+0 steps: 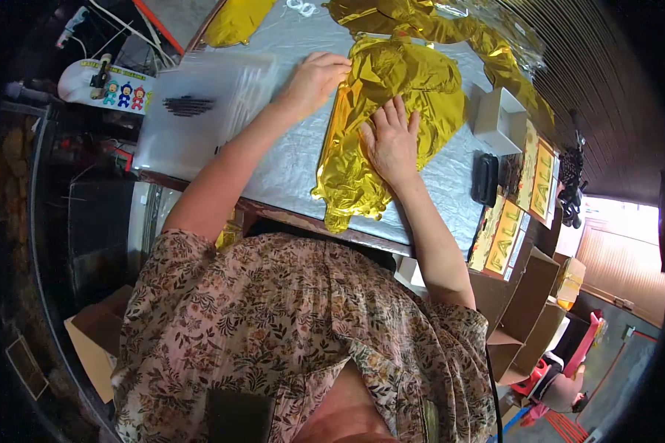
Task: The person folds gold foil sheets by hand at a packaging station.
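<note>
A shiny gold foil piece [428, 77], flat and wrinkled, lies across the silvery covered table [288, 159]. My right hand [394, 144] rests palm down on its middle, with fingers spread. At its upper left edge is my left hand [320, 77], its fingers bent together and touching the foil's border; whether they pinch the foil is too small to make out. A folded, more orange strip of foil [341, 118] runs along the left edge below that hand. The lower end of the foil [351, 188] reaches toward the table's front edge.
Clear plastic sheets [236, 100] and dark thin sticks [188, 105] lie left. More gold foil [240, 21] is along the back. A white open box [501, 122], a black case [485, 179] and boxes marked FALL [506, 236] stand right. Another person [561, 387] is far lower right.
</note>
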`<move>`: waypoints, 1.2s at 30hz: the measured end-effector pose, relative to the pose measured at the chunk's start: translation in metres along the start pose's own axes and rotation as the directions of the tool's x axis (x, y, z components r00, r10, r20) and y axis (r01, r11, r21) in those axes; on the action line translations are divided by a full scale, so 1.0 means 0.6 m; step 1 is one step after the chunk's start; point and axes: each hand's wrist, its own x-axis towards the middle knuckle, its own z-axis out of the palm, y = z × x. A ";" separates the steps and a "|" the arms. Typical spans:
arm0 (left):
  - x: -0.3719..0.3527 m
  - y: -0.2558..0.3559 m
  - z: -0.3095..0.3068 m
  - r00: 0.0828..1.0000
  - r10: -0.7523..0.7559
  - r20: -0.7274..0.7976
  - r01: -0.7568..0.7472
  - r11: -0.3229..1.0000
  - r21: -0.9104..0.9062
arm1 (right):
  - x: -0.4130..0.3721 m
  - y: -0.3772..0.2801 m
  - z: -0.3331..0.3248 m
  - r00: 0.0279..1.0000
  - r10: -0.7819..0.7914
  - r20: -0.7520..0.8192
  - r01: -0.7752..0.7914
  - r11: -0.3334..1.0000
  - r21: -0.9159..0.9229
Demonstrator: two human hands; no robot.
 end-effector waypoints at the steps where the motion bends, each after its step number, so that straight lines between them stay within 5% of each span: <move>1: -0.001 -0.006 0.004 0.999 0.000 0.040 -0.003 0.996 0.093 | -0.001 -0.002 0.000 1.000 0.000 0.005 0.000 1.000 0.003; 8: -0.014 -0.005 0.019 0.989 -0.095 0.117 0.068 0.974 0.214 | 0.000 -0.003 -0.006 0.999 0.015 0.034 -0.015 1.000 0.012; 36: -0.014 -0.008 0.019 0.992 -0.043 0.116 0.001 0.941 0.339 | -0.004 0.015 0.014 1.000 -0.016 0.004 0.016 1.000 0.002</move>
